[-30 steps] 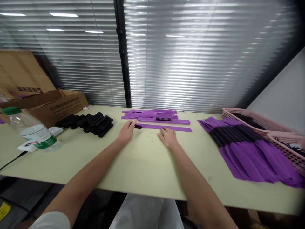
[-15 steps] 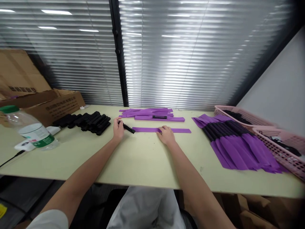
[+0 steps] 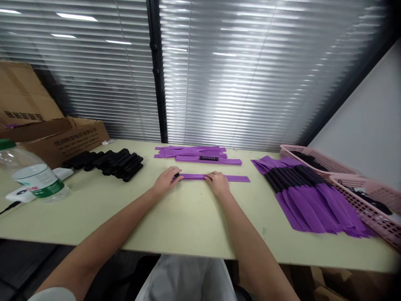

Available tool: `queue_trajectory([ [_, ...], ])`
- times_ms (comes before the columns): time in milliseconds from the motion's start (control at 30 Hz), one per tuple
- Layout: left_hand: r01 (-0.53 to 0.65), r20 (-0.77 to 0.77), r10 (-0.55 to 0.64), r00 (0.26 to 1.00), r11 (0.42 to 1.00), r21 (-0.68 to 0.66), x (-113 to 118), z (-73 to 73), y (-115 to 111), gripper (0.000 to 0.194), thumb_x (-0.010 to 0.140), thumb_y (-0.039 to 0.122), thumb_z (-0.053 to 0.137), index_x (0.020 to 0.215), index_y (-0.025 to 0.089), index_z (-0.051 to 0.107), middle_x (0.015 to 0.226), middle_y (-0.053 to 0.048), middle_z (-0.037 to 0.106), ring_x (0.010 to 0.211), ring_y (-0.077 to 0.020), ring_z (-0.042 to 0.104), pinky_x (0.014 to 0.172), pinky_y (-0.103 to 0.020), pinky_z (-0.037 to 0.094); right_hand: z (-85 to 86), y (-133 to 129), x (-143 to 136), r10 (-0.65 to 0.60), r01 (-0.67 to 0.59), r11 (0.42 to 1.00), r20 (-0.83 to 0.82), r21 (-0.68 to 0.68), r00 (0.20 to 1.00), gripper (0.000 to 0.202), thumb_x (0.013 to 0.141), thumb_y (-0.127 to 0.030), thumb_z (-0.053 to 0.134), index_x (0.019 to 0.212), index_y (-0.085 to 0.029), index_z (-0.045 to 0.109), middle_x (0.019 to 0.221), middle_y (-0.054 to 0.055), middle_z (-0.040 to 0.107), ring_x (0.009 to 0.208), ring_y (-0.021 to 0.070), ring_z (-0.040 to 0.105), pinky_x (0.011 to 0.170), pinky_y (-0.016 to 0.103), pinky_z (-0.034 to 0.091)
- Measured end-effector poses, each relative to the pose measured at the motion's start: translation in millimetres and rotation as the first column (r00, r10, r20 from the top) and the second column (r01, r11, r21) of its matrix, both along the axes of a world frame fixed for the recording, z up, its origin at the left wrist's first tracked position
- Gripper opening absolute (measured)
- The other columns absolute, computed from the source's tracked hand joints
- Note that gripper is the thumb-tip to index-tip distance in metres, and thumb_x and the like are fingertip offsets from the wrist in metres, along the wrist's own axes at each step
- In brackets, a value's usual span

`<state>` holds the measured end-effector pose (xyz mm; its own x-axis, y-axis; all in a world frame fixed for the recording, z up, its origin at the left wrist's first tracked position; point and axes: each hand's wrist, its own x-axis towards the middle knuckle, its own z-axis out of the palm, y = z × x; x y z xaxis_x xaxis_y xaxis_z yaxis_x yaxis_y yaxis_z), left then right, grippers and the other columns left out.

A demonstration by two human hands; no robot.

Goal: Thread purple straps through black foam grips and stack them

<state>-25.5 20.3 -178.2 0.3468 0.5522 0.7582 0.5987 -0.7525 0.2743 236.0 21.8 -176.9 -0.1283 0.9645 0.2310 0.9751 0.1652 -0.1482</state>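
A purple strip [image 3: 238, 178] lies flat across the middle of the table. My left hand [image 3: 167, 179] is closed at its left end, on a black ribbed piece [image 3: 177, 175] that is mostly hidden by the fingers. Near the strip's middle, the fingers of my right hand [image 3: 217, 182] pinch its near edge. Behind it is a pile of purple strips [image 3: 191, 150], the front one carrying a black ribbed sleeve [image 3: 209, 158]. Several black ribbed pieces [image 3: 119, 163] are heaped at the left. Purple strips with black sleeves [image 3: 313, 200] lie overlapped in a row at the right.
At the left stand an open cardboard box [image 3: 75, 138] and a clear bottle with a green cap [image 3: 39, 179], beside a white device [image 3: 21, 195] with a cable. Two pink baskets [image 3: 369, 205] with black items line the right side. Window blinds [image 3: 219, 83] rise behind the table.
My left hand has moved right with the black piece, from beside the strip to its left end. My right hand stays near the strip's middle, its fingers now drawn together. The view has shifted slightly.
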Motion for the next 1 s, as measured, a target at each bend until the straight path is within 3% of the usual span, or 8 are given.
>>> queue_trajectory([
  [133,0.001,-0.157,0.006,0.988,0.999,0.044,14,-0.9,-9,0.025,0.093,0.027,0.039,0.110,0.019,0.055,0.102,-0.011,0.059,0.096,-0.0203,0.058,0.086,-0.036,0.049,-1.2,1,0,-0.024,0.024,1.000,0.017,0.008,1.000,0.036,0.098,-0.038,0.033,0.105,-0.028,0.067,0.110,0.004,0.065,0.100,0.0210,0.053,0.076,0.031,0.040],
  [333,-0.112,-0.311,0.124,0.942,0.992,0.056,18,7.1,-17,0.033,0.090,0.017,0.029,0.115,0.018,0.052,0.103,-0.010,0.053,0.090,-0.0192,0.055,0.081,-0.033,0.048,-1.2,1,0,-0.052,0.051,0.998,0.011,0.036,0.999,0.032,0.097,-0.028,0.033,0.109,-0.025,0.062,0.110,0.006,0.064,0.098,0.0206,0.055,0.073,0.031,0.041],
  [467,-0.219,-0.417,0.210,0.884,0.975,0.028,13,12.6,-17,0.028,0.092,0.029,0.038,0.112,0.019,0.054,0.094,-0.010,0.054,0.077,-0.0204,0.056,0.073,-0.034,0.047,0.5,-2,-2,-0.078,0.078,0.995,-0.006,0.059,0.997,0.032,0.096,-0.027,0.033,0.107,-0.024,0.063,0.109,0.006,0.064,0.096,0.0203,0.056,0.072,0.031,0.041],
  [567,-0.290,-0.480,0.257,0.839,0.957,0.006,10,8.9,-14,0.034,0.086,0.044,0.051,0.109,0.019,0.056,0.094,-0.010,0.055,0.073,-0.0218,0.058,0.069,-0.035,0.046,1.2,-3,-2,-0.094,0.095,0.992,-0.023,0.083,0.995,0.032,0.096,-0.027,0.032,0.104,-0.024,0.063,0.108,0.006,0.063,0.096,0.0205,0.055,0.071,0.030,0.041],
  [633,-0.328,-0.511,0.279,0.813,0.945,-0.006,9,5.0,-11,0.032,0.085,0.044,0.052,0.105,0.020,0.058,0.094,-0.010,0.056,0.071,-0.0223,0.059,0.067,-0.035,0.046,1.4,-4,-2,-0.103,0.106,0.990,-0.036,0.099,0.994,0.033,0.096,-0.027,0.031,0.105,-0.024,0.062,0.109,0.006,0.063,0.097,0.0208,0.055,0.070,0.030,0.041],
  [800,-0.393,-0.551,0.318,0.772,0.919,-0.021,8,0.9,-7,0.019,0.089,0.021,0.043,0.096,0.019,0.061,0.095,-0.011,0.057,0.071,-0.0213,0.061,0.067,-0.035,0.045,2.0,-4,-2,-0.116,0.123,0.985,-0.060,0.121,0.991,0.037,0.098,-0.028,0.027,0.111,-0.023,0.060,0.112,0.008,0.061,0.099,0.0217,0.053,0.071,0.031,0.042],
  [1000,-0.370,-0.546,0.299,0.783,0.929,-0.022,8,3.9,-8,0.028,0.082,0.003,0.041,0.095,0.018,0.060,0.095,-0.011,0.058,0.075,-0.0207,0.062,0.068,-0.034,0.045,4.5,-7,-6,-0.053,0.061,0.987,-0.054,0.147,0.997,0.034,0.092,-0.020,0.036,0.117,-0.020,0.059,0.117,0.010,0.060,0.104,0.0238,0.052,0.086,0.036,0.041],
])
